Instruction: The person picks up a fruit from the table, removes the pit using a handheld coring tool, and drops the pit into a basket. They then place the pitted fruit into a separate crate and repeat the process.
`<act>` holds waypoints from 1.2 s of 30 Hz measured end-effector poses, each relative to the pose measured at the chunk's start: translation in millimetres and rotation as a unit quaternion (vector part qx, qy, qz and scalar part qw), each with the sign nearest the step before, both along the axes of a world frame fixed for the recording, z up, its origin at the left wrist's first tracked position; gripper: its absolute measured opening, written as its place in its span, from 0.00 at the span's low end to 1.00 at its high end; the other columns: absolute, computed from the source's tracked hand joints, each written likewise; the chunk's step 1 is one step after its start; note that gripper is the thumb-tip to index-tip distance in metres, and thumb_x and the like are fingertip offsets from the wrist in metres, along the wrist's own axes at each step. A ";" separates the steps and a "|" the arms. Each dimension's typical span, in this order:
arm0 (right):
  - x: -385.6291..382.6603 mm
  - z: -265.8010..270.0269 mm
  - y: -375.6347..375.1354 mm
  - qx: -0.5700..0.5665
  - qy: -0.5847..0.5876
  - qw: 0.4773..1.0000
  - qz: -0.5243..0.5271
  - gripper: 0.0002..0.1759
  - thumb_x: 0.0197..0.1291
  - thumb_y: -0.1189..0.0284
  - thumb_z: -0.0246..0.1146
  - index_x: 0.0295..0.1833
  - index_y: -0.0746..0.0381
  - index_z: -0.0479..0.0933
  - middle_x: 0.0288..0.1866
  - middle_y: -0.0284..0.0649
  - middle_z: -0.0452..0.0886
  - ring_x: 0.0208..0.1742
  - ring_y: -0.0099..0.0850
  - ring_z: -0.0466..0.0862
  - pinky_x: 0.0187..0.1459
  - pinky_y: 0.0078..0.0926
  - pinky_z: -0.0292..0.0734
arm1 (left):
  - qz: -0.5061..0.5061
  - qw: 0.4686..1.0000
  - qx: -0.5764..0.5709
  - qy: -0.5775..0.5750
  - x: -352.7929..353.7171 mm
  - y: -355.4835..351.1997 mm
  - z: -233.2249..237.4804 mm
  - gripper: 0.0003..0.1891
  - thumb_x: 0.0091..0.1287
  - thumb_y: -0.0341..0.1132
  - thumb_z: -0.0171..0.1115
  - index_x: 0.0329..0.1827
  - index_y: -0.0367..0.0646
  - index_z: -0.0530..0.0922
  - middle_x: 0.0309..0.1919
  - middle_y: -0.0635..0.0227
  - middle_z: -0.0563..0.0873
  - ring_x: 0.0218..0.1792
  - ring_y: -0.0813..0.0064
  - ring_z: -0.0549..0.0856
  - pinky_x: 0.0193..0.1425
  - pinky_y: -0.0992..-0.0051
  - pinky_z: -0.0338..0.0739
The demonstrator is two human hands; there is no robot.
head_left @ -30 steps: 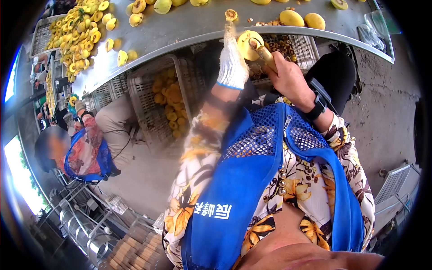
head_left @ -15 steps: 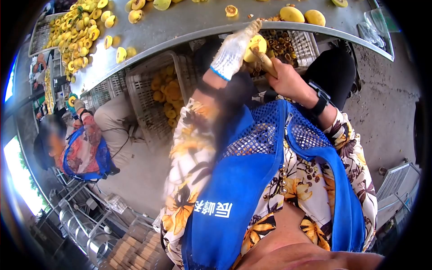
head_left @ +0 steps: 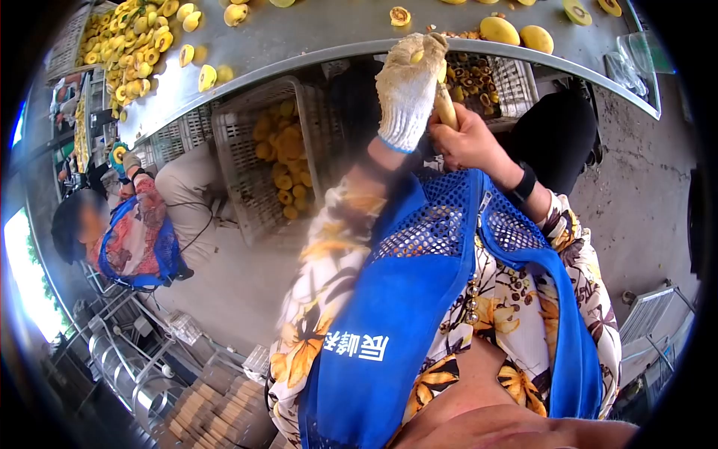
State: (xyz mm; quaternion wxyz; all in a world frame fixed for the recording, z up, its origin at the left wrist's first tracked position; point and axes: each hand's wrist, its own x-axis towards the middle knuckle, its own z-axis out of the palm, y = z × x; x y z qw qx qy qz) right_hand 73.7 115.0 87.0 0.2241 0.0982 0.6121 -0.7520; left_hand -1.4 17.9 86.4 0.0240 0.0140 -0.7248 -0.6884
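My left hand [head_left: 407, 93], in a soiled white knit glove, is closed round a yellow peach half [head_left: 442, 72] just off the table's near edge. Most of that fruit is hidden by the glove. Bare and wearing a black watch, my right hand [head_left: 473, 141] grips the pale wooden handle [head_left: 446, 111] of a pitting tool. The tool's upper end meets the fruit at the glove; its working tip is hidden. Below both hands stands a crate [head_left: 516, 93] holding brown-centred pit pieces.
A metal table [head_left: 299, 37] carries a heap of peach halves [head_left: 131, 52] at left and whole peaches [head_left: 499, 31] at right. A crate [head_left: 224, 150] of peach halves stands left of my knees. Further left sits a co-worker [head_left: 138, 239]. A plastic bag [head_left: 624, 75] lies at the table's right end.
My gloved hand has turned and now covers the fruit, whose cut face showed before. The tool's handle stands more upright, with my right hand slightly lower. The view has shifted slightly.
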 end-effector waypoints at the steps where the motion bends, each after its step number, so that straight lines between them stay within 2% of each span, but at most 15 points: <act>1: 1.7 -1.4 -4.5 0.073 0.012 0.997 -0.010 0.05 0.60 0.76 0.54 0.42 0.63 0.68 0.21 0.30 0.69 0.13 0.17 0.66 0.15 0.16 0.63 | 0.006 0.996 0.083 -0.008 2.6 2.3 6.1 0.14 0.64 0.42 0.62 0.35 0.37 0.79 0.30 0.64 0.83 0.26 0.72 0.82 0.29 0.76 0.76; 3: 2.9 -19.1 -6.8 0.160 0.046 0.986 -0.013 0.06 0.59 0.76 0.55 0.42 0.64 0.69 0.23 0.31 0.71 0.18 0.18 0.69 0.19 0.18 0.66 | -0.032 0.992 0.122 -0.020 -1.4 -2.8 -14.5 0.12 0.63 0.39 0.62 0.34 0.38 0.78 0.30 0.64 0.82 0.26 0.70 0.81 0.28 0.74 0.76; 5: 3.5 -24.5 -8.8 0.211 0.068 0.975 -0.022 0.08 0.57 0.76 0.56 0.42 0.65 0.70 0.24 0.32 0.73 0.22 0.19 0.71 0.24 0.21 0.69 | -0.036 0.964 0.226 -0.138 -11.0 -4.8 -23.2 0.10 0.63 0.38 0.61 0.33 0.39 0.78 0.28 0.64 0.82 0.25 0.69 0.81 0.26 0.72 0.77; 7: 4.4 -23.2 -12.7 0.226 0.076 0.970 -0.039 0.09 0.56 0.75 0.56 0.42 0.66 0.71 0.26 0.33 0.75 0.26 0.19 0.72 0.29 0.22 0.71 | -0.002 0.855 0.380 -0.352 -20.6 -4.2 -11.4 0.08 0.63 0.36 0.61 0.32 0.41 0.77 0.26 0.64 0.81 0.24 0.68 0.80 0.25 0.71 0.76; 10: 3.3 -38.8 -16.3 0.251 0.131 0.958 -0.047 0.10 0.56 0.75 0.57 0.43 0.66 0.71 0.28 0.34 0.76 0.30 0.20 0.73 0.33 0.24 0.72 | -0.077 0.853 0.390 -0.339 -21.7 -14.0 -12.9 0.10 0.64 0.38 0.60 0.34 0.39 0.77 0.27 0.63 0.82 0.26 0.67 0.81 0.26 0.71 0.78; 13: 3.5 -35.1 -17.4 0.247 0.108 0.963 -0.026 0.09 0.57 0.75 0.56 0.43 0.66 0.70 0.25 0.34 0.75 0.24 0.20 0.74 0.26 0.23 0.72 | -0.110 0.889 0.342 -0.282 -23.8 -14.7 -19.1 0.11 0.65 0.38 0.60 0.37 0.37 0.78 0.26 0.61 0.82 0.26 0.67 0.82 0.28 0.72 0.79; 15: -0.4 -15.4 -12.5 0.161 0.038 0.986 -0.009 0.08 0.57 0.76 0.55 0.43 0.65 0.69 0.23 0.34 0.74 0.18 0.21 0.72 0.20 0.22 0.70 | -0.116 0.923 0.289 -0.227 -23.8 -13.3 -29.7 0.12 0.65 0.38 0.59 0.37 0.36 0.78 0.26 0.61 0.82 0.25 0.66 0.82 0.28 0.72 0.79; 20: -2.8 -11.2 -11.3 0.091 -0.030 0.995 0.008 0.07 0.58 0.77 0.54 0.42 0.64 0.66 0.19 0.34 0.70 0.10 0.21 0.69 0.11 0.21 0.64 | -0.163 0.866 0.370 -0.293 -16.8 -14.2 -9.7 0.16 0.67 0.45 0.53 0.37 0.38 0.75 0.26 0.54 0.82 0.23 0.62 0.81 0.22 0.70 0.75; 23: -1.3 -15.0 -11.7 0.092 -0.044 0.995 0.011 0.07 0.58 0.78 0.54 0.42 0.64 0.64 0.19 0.34 0.69 0.11 0.21 0.67 0.12 0.20 0.63 | -0.160 0.880 0.359 -0.267 -16.4 -12.3 -7.9 0.15 0.67 0.44 0.53 0.37 0.38 0.75 0.26 0.55 0.82 0.22 0.64 0.81 0.23 0.70 0.75; 24: -3.6 -3.4 -10.2 0.064 -0.067 0.996 0.015 0.07 0.58 0.78 0.53 0.42 0.64 0.64 0.19 0.34 0.68 0.11 0.20 0.66 0.12 0.20 0.62 | -0.143 0.892 0.335 -0.268 -18.0 -12.6 -11.9 0.16 0.67 0.42 0.54 0.36 0.35 0.77 0.27 0.57 0.83 0.24 0.68 0.81 0.26 0.73 0.76; 27: -4.3 -3.5 -3.9 -0.033 -0.105 0.993 0.046 0.07 0.58 0.79 0.53 0.42 0.64 0.64 0.19 0.34 0.67 0.11 0.20 0.64 0.13 0.19 0.60 | -0.112 0.975 0.174 -0.078 -15.6 -13.1 -23.4 0.16 0.67 0.40 0.55 0.35 0.33 0.79 0.28 0.60 0.84 0.26 0.73 0.82 0.29 0.75 0.77; 31: -3.0 -11.4 1.9 -0.120 -0.116 0.984 0.061 0.07 0.58 0.80 0.52 0.42 0.64 0.64 0.19 0.34 0.67 0.12 0.19 0.64 0.14 0.19 0.60 | -0.140 0.950 0.219 -0.174 -15.4 -19.0 -18.6 0.15 0.67 0.39 0.53 0.36 0.33 0.79 0.28 0.61 0.84 0.26 0.73 0.83 0.30 0.74 0.78; 33: -0.6 -19.3 -1.4 -0.060 -0.091 0.992 0.058 0.07 0.58 0.80 0.52 0.42 0.64 0.65 0.20 0.34 0.67 0.12 0.19 0.64 0.14 0.18 0.60 | -0.162 0.899 0.311 -0.262 -16.1 -22.0 -17.4 0.14 0.67 0.38 0.52 0.39 0.34 0.78 0.26 0.58 0.83 0.25 0.69 0.82 0.28 0.73 0.78; 35: -4.1 -17.7 -2.7 -0.004 -0.076 0.996 0.052 0.07 0.57 0.80 0.52 0.43 0.64 0.65 0.20 0.34 0.67 0.13 0.19 0.64 0.14 0.18 0.60 | -0.177 0.885 0.325 -0.282 -16.7 -20.1 -13.5 0.14 0.66 0.39 0.54 0.38 0.34 0.79 0.27 0.58 0.83 0.25 0.68 0.83 0.27 0.72 0.77; 36: -5.0 -10.8 -4.5 0.021 -0.078 0.996 0.047 0.08 0.57 0.80 0.52 0.43 0.64 0.65 0.20 0.34 0.68 0.13 0.19 0.65 0.14 0.18 0.60 | -0.164 0.907 0.300 -0.247 -17.5 -19.6 -15.6 0.14 0.66 0.39 0.55 0.37 0.34 0.79 0.26 0.59 0.82 0.25 0.69 0.82 0.26 0.72 0.77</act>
